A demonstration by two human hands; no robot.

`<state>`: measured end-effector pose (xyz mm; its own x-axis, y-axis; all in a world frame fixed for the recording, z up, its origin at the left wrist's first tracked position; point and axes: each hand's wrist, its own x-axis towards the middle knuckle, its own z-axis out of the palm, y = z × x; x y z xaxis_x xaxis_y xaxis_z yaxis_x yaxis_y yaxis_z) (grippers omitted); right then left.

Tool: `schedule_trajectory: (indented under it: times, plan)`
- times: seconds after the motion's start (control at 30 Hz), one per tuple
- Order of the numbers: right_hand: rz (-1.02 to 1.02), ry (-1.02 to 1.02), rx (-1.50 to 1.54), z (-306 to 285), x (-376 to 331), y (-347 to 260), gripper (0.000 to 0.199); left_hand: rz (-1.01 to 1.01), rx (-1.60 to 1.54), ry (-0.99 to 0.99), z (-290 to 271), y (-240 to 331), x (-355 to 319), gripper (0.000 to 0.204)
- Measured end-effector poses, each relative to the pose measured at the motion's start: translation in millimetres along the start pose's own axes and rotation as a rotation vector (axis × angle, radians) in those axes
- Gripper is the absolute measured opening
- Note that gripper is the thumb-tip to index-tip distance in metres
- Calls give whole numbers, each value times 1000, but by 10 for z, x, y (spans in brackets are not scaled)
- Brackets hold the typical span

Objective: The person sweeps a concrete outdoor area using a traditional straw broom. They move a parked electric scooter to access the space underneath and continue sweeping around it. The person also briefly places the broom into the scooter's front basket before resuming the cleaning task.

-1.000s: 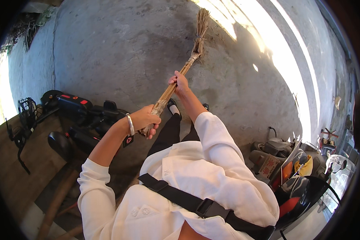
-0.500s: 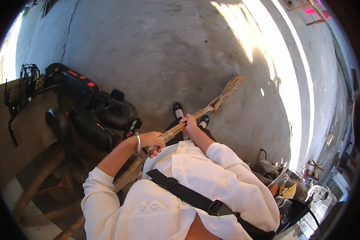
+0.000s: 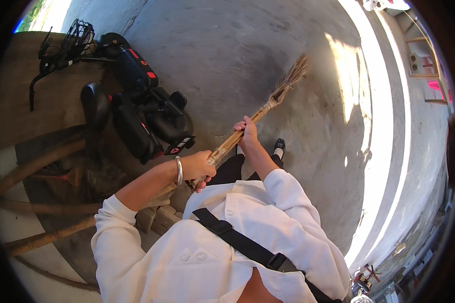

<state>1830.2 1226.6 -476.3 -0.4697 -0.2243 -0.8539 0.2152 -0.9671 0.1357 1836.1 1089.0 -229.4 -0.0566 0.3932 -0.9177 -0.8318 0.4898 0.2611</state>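
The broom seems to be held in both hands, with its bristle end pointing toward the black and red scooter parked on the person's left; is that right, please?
Not quite. The head view shows both the left hand and the right hand gripping the broom, but its bristle end points up and to the right, over the bare concrete floor, away from the black and red scooter parked on the person's left.
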Motion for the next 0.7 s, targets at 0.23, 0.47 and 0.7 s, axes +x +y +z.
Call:
schedule_trajectory:
  times: [0.23,0.47,0.7]
  plan:
    - [105,146,-399,206,-441,-233,17,52,-465,26,680,-111,-171,32]
    - [537,117,-523,151,-583,-302,19,195,-988,189,1536,196,-249,24]
    - [999,182,-446,-321,29,-961,28,322,-1159,68,1991,614,774,15]
